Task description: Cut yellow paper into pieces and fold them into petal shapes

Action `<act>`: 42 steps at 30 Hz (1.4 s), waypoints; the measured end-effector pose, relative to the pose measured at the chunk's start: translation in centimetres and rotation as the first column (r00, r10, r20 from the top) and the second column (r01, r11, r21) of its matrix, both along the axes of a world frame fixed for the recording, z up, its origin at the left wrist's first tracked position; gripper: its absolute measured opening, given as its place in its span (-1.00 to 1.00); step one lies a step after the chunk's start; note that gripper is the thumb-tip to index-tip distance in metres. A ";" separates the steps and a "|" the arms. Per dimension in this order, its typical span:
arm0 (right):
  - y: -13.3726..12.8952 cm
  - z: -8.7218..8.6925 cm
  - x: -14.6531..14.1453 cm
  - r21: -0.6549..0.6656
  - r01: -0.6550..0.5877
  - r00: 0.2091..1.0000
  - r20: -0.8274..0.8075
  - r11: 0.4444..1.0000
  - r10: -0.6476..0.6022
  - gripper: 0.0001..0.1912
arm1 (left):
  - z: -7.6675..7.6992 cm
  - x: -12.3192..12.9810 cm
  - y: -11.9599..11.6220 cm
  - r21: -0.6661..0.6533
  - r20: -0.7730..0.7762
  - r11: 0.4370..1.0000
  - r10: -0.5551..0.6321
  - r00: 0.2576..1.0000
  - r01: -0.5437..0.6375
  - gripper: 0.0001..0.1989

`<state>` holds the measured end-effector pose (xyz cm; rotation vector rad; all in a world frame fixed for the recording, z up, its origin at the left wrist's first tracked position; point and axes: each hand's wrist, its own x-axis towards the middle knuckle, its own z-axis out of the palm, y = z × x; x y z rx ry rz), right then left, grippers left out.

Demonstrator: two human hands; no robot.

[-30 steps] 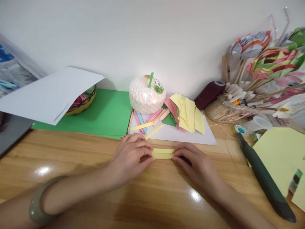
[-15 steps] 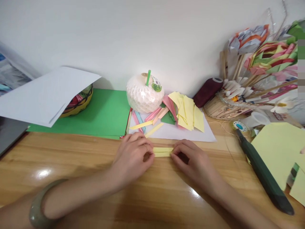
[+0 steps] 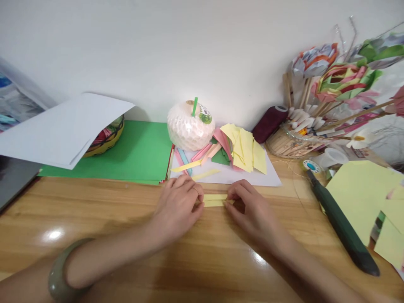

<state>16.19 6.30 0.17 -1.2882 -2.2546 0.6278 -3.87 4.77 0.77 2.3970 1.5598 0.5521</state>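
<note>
A narrow yellow paper strip [image 3: 215, 200] with a lengthwise crease or edge lies low over the wooden table, stretched between my two hands. My left hand [image 3: 183, 200] is closed on its left end, thumb and fingers pinching. At the other end my right hand [image 3: 246, 204] pinches the paper between thumb and forefinger. The fingers cover both ends of the strip. Just behind the hands, folded paper strips [image 3: 186, 166] in yellow, blue and pink rest on a white sheet [image 3: 265, 179], along with a pile of yellow paper pieces [image 3: 244, 147].
A wrapped coconut [image 3: 191, 128] stands against the wall. To the left, white sheets [image 3: 69, 126] cover a basket [image 3: 110, 141] on green paper [image 3: 142, 147]. On the right are a dark green long-handled tool [image 3: 344, 225], yellow paper [image 3: 353, 198], a thread spool [image 3: 269, 124] and paper flowers [image 3: 344, 82].
The view has shifted slightly. Both hands keep hold of the yellow strip, and my right thumb and forefinger have moved a little at its right end.
</note>
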 end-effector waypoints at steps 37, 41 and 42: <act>-4.2 1.1 0.3 0.472 -0.227 0.886 0.464 0.852 -0.022 -0.29 | -0.7 -1.1 -0.3 0.393 -0.284 0.830 -0.301 0.910 0.397 -0.75; -3.1 2.1 0.8 0.417 -0.227 0.897 0.441 0.880 0.022 -0.57 | -0.3 -1.6 0.0 0.273 -0.133 0.883 -0.357 0.925 0.380 -0.76; -2.7 2.1 0.9 0.404 -0.232 0.898 0.439 0.885 0.035 -0.62 | -0.2 -1.8 0.1 0.236 -0.087 0.900 -0.356 0.930 0.367 -0.77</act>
